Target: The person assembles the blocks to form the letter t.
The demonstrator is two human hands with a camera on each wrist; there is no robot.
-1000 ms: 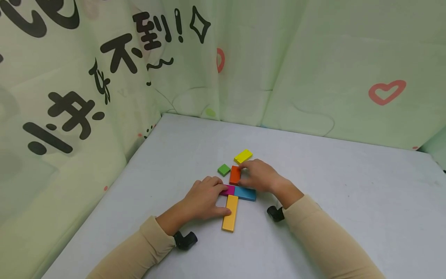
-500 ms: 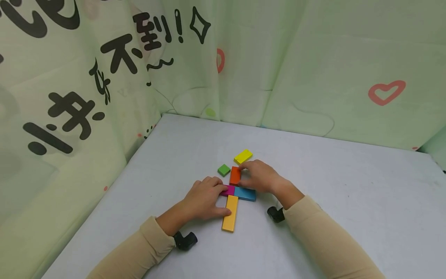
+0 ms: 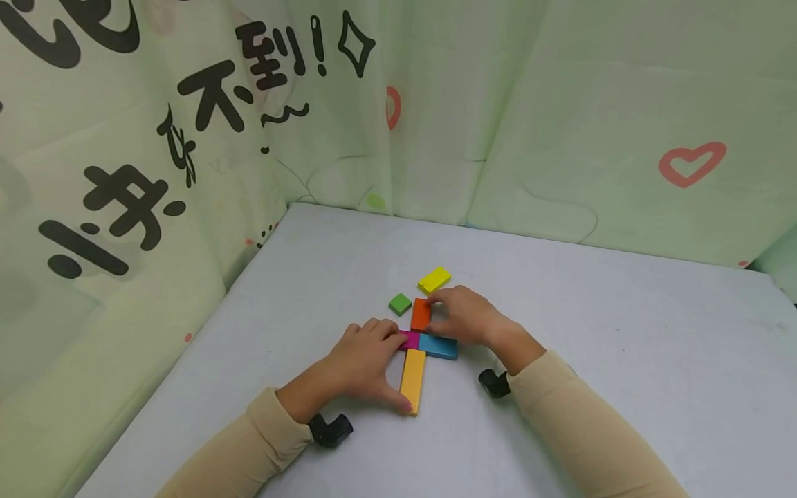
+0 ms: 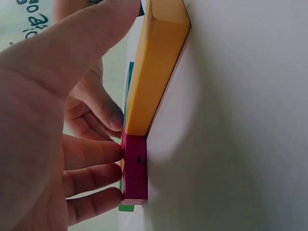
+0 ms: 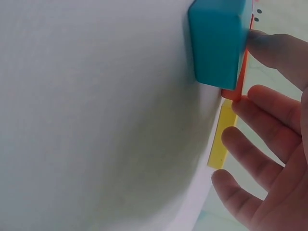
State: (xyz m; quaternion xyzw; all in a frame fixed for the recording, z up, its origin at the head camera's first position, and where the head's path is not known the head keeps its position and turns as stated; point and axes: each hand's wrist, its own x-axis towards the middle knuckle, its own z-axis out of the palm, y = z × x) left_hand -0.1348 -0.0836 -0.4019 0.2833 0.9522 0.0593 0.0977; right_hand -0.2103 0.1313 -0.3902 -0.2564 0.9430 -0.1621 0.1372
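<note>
In the head view my left hand (image 3: 364, 363) lies over the left end of the magenta block (image 3: 411, 339), its fingertips touching it. The outstretched thumb of that hand rests at the near end of a long yellow-orange block (image 3: 413, 377). My right hand (image 3: 463, 315) holds the orange-red block (image 3: 420, 315) between thumb and index finger; its other fingers hang loose in the right wrist view. A blue block (image 3: 438, 346) adjoins the magenta one on the right. The orange-red block stands beyond this row, the yellow-orange one on the near side.
A small green block (image 3: 400, 304) lies left of the orange-red block. A yellow block (image 3: 434, 279) lies farther back, set at an angle. The white table (image 3: 591, 332) meets a pale green printed curtain (image 3: 560, 138) at its back and left.
My left thumb has slid toward me along the yellow-orange block to its near end. The orange-red block has shifted very slightly toward the magenta and blue row.
</note>
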